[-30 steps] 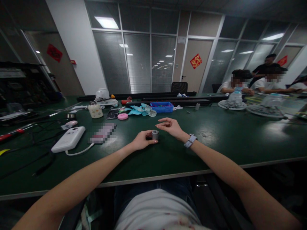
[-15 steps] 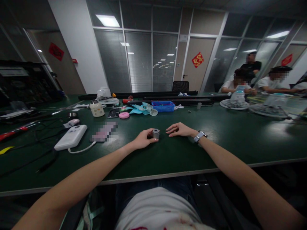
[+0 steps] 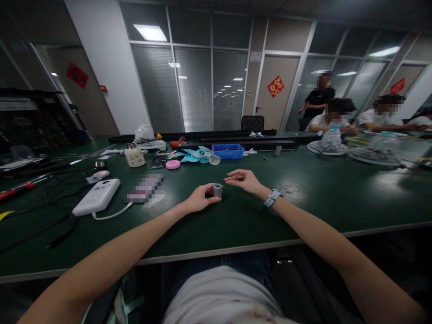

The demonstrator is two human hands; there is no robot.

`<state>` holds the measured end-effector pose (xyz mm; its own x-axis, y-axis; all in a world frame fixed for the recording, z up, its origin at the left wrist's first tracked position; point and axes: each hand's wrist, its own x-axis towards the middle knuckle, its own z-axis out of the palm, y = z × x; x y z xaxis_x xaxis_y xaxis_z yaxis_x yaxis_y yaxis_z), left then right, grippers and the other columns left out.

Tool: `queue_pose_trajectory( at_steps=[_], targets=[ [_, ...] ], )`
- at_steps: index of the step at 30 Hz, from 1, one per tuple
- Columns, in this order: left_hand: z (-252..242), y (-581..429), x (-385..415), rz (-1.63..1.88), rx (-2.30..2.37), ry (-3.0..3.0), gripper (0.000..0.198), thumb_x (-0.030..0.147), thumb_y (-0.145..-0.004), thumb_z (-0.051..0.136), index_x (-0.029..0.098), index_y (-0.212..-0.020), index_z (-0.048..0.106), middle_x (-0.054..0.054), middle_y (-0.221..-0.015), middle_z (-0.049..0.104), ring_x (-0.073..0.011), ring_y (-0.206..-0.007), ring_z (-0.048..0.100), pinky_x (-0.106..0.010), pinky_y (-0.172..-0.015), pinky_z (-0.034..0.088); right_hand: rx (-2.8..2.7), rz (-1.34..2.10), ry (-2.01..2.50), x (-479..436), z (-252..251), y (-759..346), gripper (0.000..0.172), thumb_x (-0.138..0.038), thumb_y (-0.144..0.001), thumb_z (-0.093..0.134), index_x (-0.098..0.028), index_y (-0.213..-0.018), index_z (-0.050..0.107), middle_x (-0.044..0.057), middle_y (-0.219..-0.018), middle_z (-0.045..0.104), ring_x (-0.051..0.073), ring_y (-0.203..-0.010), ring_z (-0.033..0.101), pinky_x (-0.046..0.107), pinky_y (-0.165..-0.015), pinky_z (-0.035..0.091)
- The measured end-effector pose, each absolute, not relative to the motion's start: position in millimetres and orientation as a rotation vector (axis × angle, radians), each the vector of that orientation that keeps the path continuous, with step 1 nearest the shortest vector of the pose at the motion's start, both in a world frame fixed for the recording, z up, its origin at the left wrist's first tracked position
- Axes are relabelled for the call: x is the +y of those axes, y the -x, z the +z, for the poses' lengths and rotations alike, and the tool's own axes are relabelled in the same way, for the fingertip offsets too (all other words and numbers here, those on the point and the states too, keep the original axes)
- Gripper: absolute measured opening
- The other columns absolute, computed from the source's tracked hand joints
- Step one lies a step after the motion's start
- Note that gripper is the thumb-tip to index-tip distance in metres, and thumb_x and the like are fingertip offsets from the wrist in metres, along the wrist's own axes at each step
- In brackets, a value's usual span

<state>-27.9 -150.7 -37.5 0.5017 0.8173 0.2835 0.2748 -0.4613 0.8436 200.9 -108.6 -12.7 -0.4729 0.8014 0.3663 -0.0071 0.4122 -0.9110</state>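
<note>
A small grey metal cylinder (image 3: 218, 191), its top face marked with a dark pattern, stands upright at the middle of the green table. My left hand (image 3: 199, 198) is closed around its left side, the thumb in front and the fingers behind. Just to the right and slightly above it is my right hand (image 3: 245, 181), palm down with bent fingers a little apart. Nothing shows between those fingertips, and they are not touching the cylinder. A watch (image 3: 272, 198) is on my right wrist.
On the left lie a white power bank (image 3: 96, 197), a phone (image 3: 144, 188) and cables. Farther back are a patterned jar (image 3: 134, 155), a pink disc (image 3: 173, 164), blue fan blades (image 3: 197, 155) and a blue tray (image 3: 228, 154). Another grey cylinder (image 3: 278, 150) stands beyond. People are at the far right.
My right hand has moved left and slightly up, closer to the cylinder's top. My left hand keeps its hold on the cylinder. A standing person in the background has shifted left.
</note>
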Motion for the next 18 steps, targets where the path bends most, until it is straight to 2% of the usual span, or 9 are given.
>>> queue_pose_trajectory(
  at_steps=[10, 15, 18],
  targets=[
    [-43, 29, -147, 0.940, 0.909, -2.044, 0.048, 0.027, -0.076, 0.072, 0.014, -0.120, 0.057, -0.010, -0.109, 0.069, -0.0259, -0.100, 0.066, -0.044, -0.093, 0.048, -1.913, 0.991, 0.624, -139, 3, -164, 0.030, -0.030, -0.072, 0.076, -0.013, -0.095, 0.069, 0.010, -0.095, 0.074, 0.022, -0.088, 0.071, 0.036, -0.081, 0.057],
    [-40, 28, -149, 0.936, 0.895, -2.045, 0.051, 0.025, -0.076, 0.072, 0.014, -0.123, 0.056, -0.010, -0.112, 0.068, -0.0259, -0.101, 0.065, -0.044, -0.093, 0.048, -1.985, 0.951, 0.665, -138, 3, -166, 0.033, -0.032, -0.075, 0.074, -0.014, -0.102, 0.068, 0.008, -0.092, 0.074, 0.020, -0.083, 0.071, 0.030, -0.072, 0.056],
    [-39, 28, -150, 0.928, 0.878, -2.025, 0.051, 0.025, -0.077, 0.071, 0.015, -0.124, 0.055, -0.009, -0.112, 0.069, -0.0250, -0.102, 0.065, -0.043, -0.094, 0.047, -1.976, 0.991, 0.668, -135, 0, -168, 0.035, -0.034, -0.076, 0.073, -0.016, -0.105, 0.067, 0.007, -0.092, 0.074, 0.019, -0.084, 0.071, 0.030, -0.073, 0.056]
  ],
)
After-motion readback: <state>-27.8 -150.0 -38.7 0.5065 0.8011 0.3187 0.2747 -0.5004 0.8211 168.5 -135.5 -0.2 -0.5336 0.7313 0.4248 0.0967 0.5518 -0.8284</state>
